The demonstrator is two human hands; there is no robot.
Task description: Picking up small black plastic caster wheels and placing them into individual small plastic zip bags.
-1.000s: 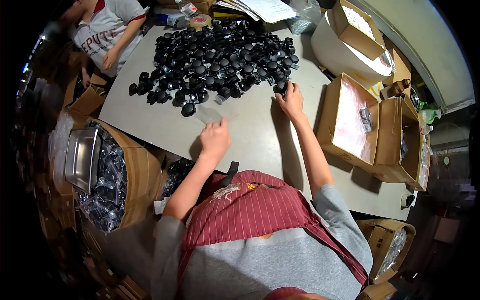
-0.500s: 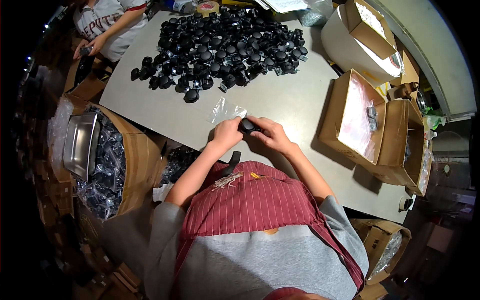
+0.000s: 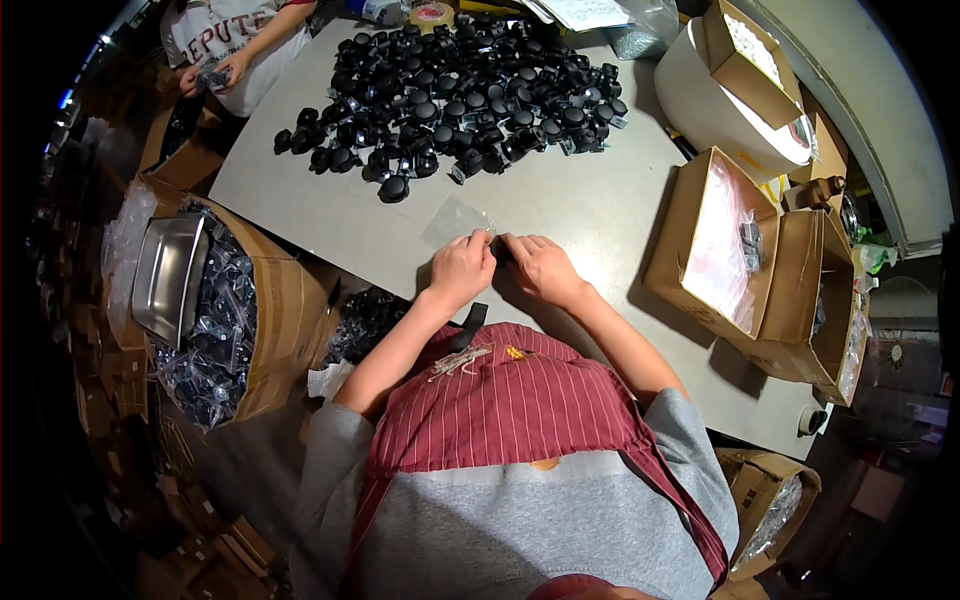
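Note:
Just above the near edge of the table, my two hands work close together. A small clear plastic bag (image 3: 452, 220) lies flat under and beyond the fingertips of my left hand (image 3: 463, 270), which pinches its near corner. My right hand (image 3: 545, 270) is closed around a black caster wheel (image 3: 502, 252); most of that wheel is hidden by the fingers. Beyond the bag, a large heap of black caster wheels (image 3: 470, 100) with metal fittings spreads over the grey table (image 3: 320, 235). One loose caster (image 3: 393, 188) sits at the heap's near edge.
At left, a large carton (image 3: 280, 330) holds bagged casters and a steel pan (image 3: 168, 280). Open cartons (image 3: 680, 265) with plastic bags stand on the table's right, near a white bucket (image 3: 690, 90). A co-worker (image 3: 235, 50) handles something at far left. A tape roll (image 3: 432, 15) lies at the back.
The caster, seen from above before, is now mostly covered by my right fingers. My left fingertips have drawn up to the bag's corner. The whole view has shifted slightly.

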